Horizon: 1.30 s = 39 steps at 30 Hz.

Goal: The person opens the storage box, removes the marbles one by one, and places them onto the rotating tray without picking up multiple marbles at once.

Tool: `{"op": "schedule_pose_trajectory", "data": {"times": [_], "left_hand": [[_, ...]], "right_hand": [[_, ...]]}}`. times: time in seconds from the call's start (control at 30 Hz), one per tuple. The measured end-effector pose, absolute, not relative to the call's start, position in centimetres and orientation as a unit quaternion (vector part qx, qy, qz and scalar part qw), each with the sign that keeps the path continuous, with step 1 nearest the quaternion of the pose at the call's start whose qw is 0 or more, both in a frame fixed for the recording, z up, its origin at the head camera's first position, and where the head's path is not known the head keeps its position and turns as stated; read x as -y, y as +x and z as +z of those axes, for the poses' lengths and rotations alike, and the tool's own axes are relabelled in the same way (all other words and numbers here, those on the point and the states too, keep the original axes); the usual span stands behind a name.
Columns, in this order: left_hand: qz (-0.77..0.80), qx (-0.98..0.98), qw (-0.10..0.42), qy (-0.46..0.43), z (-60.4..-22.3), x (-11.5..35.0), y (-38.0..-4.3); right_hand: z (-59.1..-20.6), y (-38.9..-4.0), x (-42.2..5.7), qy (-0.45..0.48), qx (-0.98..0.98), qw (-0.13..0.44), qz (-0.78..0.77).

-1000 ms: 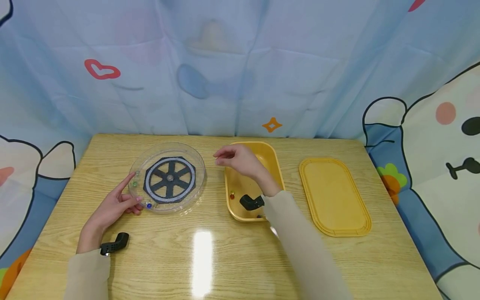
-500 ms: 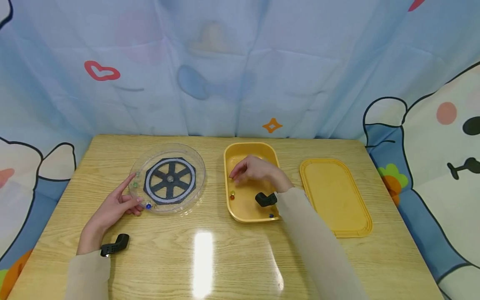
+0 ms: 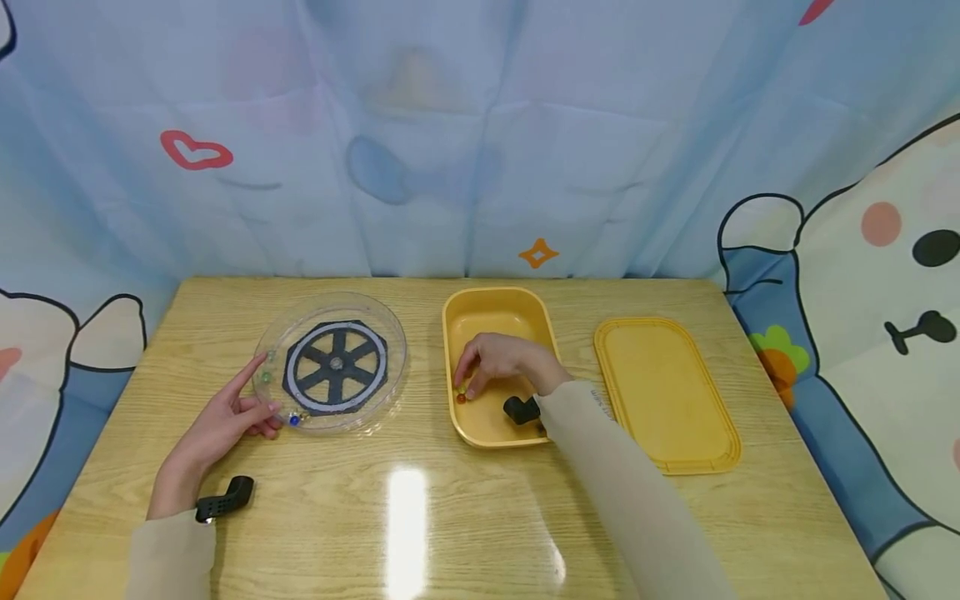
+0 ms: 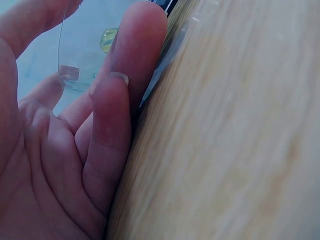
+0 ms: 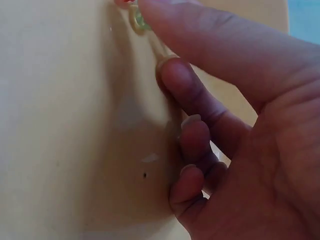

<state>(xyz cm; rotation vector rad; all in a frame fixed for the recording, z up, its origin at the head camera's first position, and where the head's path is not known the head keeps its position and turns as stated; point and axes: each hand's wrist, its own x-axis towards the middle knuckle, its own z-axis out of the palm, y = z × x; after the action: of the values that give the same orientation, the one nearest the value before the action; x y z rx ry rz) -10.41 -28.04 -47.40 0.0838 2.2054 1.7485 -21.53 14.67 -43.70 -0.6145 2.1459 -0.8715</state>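
Observation:
My left hand holds the near-left rim of a clear round dish, thumb and index finger on its edge. Several glass marbles lie along that side, including a blue marble and a green marble; a yellow marble shows through the dish in the left wrist view. Inside a yellow plastic box, my right hand pinches a yellow-green marble at its fingertips. The thumb partly covers this marble. A red-orange marble sits right beside it on the box floor.
A dark six-spoked wheel shape shows in the clear dish. Right of the box lies a flat yellow lid. Black wrist cameras sit on both wrists. A patterned blue curtain hangs behind the wooden table.
My right hand has moved from above the box's left edge, down into the box, and reached the yellow-green marble. The left hand stays at the dish. The head view has shifted slightly.

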Motion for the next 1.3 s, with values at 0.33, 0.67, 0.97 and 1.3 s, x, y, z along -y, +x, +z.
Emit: {"op": "schedule_pose_trajectory", "data": {"times": [0.33,0.67,0.97,1.3], "left_hand": [[0.613,-0.774,0.156,0.033,-47.5,28.0,-10.3],[0.609,-0.778,0.153,0.033,-47.4,28.0,-10.3],[0.611,-0.777,0.151,0.039,-47.6,28.1,-10.4],[0.613,-0.774,0.149,0.046,-47.8,28.1,-10.5]], "right_hand": [[-43.8,-21.4,-14.3,-0.242,-0.851,0.348,-0.311],[-43.1,-22.0,-15.6,-0.262,-0.839,0.333,-0.341],[-41.4,-22.3,-16.4,-0.255,-0.856,0.280,-0.353],[-40.2,-21.4,-15.0,-0.239,-0.879,0.172,-0.375]]}}
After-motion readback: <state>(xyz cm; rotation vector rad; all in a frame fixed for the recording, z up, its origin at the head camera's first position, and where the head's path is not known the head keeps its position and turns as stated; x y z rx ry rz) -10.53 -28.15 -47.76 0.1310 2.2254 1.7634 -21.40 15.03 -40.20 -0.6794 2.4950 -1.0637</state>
